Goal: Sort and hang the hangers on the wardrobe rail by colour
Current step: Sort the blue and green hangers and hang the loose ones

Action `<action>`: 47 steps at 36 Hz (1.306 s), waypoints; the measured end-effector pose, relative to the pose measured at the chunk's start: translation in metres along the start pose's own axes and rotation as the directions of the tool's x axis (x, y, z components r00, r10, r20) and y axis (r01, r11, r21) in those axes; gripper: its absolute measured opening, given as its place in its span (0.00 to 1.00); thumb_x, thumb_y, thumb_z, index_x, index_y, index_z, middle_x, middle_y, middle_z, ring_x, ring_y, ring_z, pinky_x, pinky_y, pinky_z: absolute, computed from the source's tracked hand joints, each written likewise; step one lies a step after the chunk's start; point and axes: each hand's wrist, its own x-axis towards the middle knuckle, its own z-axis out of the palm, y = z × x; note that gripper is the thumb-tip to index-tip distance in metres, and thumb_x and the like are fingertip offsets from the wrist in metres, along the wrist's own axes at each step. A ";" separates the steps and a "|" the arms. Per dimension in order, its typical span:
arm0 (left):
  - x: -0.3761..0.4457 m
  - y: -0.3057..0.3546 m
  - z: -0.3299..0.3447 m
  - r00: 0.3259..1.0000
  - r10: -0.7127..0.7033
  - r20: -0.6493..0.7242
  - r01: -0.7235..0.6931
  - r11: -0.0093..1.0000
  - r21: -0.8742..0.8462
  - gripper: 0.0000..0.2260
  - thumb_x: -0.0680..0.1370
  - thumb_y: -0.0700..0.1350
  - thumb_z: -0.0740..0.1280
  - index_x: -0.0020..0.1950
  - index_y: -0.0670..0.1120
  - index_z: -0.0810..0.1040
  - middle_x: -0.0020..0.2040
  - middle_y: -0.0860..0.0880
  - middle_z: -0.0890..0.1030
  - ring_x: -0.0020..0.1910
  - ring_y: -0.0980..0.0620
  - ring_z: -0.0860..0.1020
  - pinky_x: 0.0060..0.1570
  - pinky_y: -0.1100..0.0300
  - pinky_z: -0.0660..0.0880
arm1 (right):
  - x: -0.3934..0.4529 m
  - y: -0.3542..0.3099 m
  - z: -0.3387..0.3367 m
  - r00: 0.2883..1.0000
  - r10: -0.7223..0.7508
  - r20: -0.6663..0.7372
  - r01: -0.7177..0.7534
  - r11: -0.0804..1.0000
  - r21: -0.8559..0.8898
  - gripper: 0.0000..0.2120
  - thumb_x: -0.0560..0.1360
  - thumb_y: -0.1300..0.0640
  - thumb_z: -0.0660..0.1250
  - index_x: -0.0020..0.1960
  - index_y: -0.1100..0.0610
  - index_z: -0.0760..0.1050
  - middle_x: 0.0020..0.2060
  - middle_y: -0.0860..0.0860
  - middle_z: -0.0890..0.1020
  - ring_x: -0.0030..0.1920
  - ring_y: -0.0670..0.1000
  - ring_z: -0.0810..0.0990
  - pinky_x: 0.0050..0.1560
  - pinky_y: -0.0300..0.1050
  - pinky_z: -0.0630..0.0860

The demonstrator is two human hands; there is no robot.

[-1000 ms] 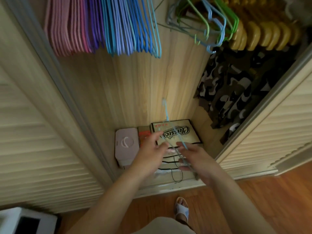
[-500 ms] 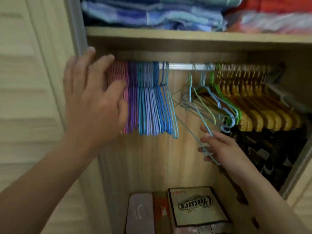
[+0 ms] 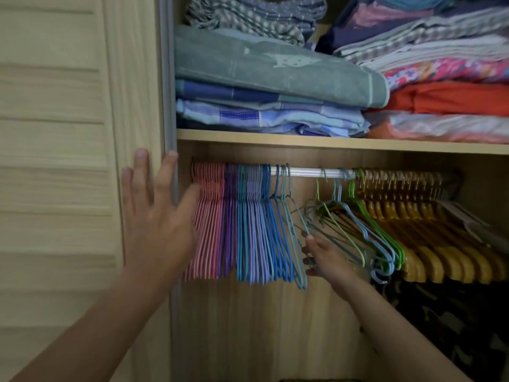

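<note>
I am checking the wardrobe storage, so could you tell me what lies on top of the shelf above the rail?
Folded fabrics are stacked on the shelf: a grey-green towel over blue checked cloths. Anything behind is hidden.

I stand at a bedroom wardrobe in a home. A louvred wooden door (image 3: 55, 161) is slid to my left. Inside, a wooden shelf (image 3: 330, 140) carries stacks of folded bedding and clothes (image 3: 275, 78). Below it, a metal rail (image 3: 303, 172) holds wire hangers (image 3: 248, 230) grouped by colour, then wooden hangers (image 3: 440, 244). A camouflage-print garment (image 3: 454, 312) hangs beneath the wooden ones.
</note>
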 end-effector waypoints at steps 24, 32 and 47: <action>-0.004 -0.002 0.003 1.000 0.014 -0.026 -0.014 0.999 0.031 0.16 0.70 0.37 0.76 0.56 0.45 0.85 0.76 0.35 0.67 0.78 0.24 0.56 0.76 0.29 0.53 | -0.042 0.000 -0.004 0.977 -0.207 -0.047 0.176 0.912 -0.370 0.20 0.84 0.42 0.55 0.69 0.51 0.75 0.61 0.48 0.81 0.59 0.49 0.80 0.58 0.49 0.78; -0.007 -0.001 0.006 1.000 0.013 -0.016 -0.012 0.999 0.031 0.10 0.72 0.38 0.76 0.53 0.45 0.84 0.76 0.36 0.68 0.77 0.24 0.55 0.76 0.29 0.51 | -0.064 0.026 -0.080 0.635 -0.702 -0.324 0.040 0.448 -0.893 0.07 0.76 0.59 0.70 0.53 0.61 0.80 0.44 0.54 0.78 0.45 0.53 0.74 0.43 0.49 0.73; -0.007 -0.001 0.004 0.999 0.030 -0.013 -0.030 0.999 0.010 0.09 0.71 0.36 0.74 0.50 0.43 0.85 0.74 0.35 0.71 0.77 0.23 0.55 0.74 0.28 0.53 | -0.029 0.014 -0.100 0.666 -0.707 -0.237 -0.110 0.221 -0.969 0.09 0.79 0.55 0.67 0.42 0.58 0.76 0.42 0.55 0.75 0.48 0.58 0.70 0.47 0.55 0.68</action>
